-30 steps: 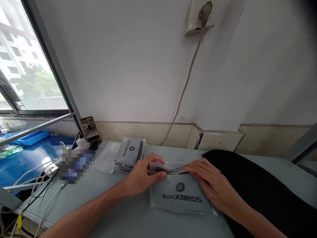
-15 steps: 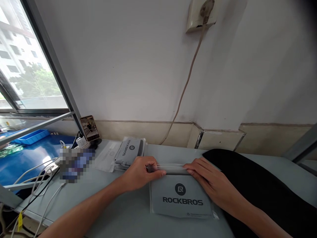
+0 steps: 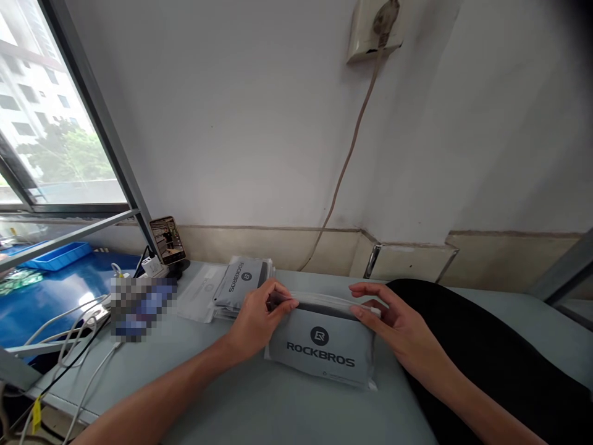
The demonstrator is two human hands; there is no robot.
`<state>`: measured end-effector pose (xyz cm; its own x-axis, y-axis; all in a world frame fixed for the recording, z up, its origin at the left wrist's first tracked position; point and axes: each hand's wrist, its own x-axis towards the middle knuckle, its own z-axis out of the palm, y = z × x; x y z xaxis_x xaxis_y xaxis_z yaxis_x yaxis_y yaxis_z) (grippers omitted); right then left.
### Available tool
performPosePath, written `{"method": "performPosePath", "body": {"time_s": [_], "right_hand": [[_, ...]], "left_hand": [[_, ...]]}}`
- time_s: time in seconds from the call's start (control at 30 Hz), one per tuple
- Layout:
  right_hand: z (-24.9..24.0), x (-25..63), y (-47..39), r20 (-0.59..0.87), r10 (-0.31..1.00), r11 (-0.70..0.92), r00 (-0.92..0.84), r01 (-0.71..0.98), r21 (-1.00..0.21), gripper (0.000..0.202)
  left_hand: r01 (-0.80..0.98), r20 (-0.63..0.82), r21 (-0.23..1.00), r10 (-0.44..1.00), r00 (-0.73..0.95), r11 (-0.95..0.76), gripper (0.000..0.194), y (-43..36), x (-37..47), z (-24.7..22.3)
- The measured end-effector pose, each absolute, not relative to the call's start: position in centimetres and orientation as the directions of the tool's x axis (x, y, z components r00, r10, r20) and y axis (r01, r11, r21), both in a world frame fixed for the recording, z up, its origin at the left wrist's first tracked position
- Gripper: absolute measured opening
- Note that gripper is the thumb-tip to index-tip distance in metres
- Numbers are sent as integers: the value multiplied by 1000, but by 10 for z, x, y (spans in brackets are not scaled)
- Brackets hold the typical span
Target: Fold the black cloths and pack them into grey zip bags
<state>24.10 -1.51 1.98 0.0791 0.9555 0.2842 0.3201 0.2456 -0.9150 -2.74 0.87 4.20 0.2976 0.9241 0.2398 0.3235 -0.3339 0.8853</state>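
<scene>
Head view: the left hand (image 3: 257, 320) pinches the top left corner of the clear bag (image 3: 319, 350); the right hand (image 3: 399, 321) meets its top right, grip unclear. Keeping that edge taut should prevent puckering.

A clear plastic bag (image 3: 319, 352) with a grey ROCKBROS front sits askew, print side up, on the tabletop (image 3: 231, 408)

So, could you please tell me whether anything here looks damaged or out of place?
The wall socket near the top looks odd: a dark mark, possibly damage, shows near its lower edge, and its plug looks grimy.
</scene>
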Motion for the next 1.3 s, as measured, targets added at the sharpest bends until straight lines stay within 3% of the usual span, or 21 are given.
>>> {"method": "performPosePath", "body": {"time_s": [0.1,0.37,0.7,0.9,1.17,1.3], "right_hand": [[21,238,-15,163,985,139,61,283,-949,47],[23,254,-13,102,982,72,157,185,-980,43],[15,248,-8,-20,984,2,177,-124,-992,44],[12,246,-9,-76,981,-51,176,-141,-989,48],[12,245,-10,-2,982,6,190,-43,-999,48],[11,246,-9,20,969,41,246,-83,-996,49]], "left_hand": [[297,259,894,928,267,-335,27,8,-27,40],[171,121,963,903,412,-207,32,17,-28,29],[219,196,941,943,268,-258,36,15,-26,27],[202,195,948,950,243,-246,37,16,-25,24],[212,149,952,940,307,-220,40,12,-23,25],[242,171,940,946,276,-241,40,10,-23,28]]}}
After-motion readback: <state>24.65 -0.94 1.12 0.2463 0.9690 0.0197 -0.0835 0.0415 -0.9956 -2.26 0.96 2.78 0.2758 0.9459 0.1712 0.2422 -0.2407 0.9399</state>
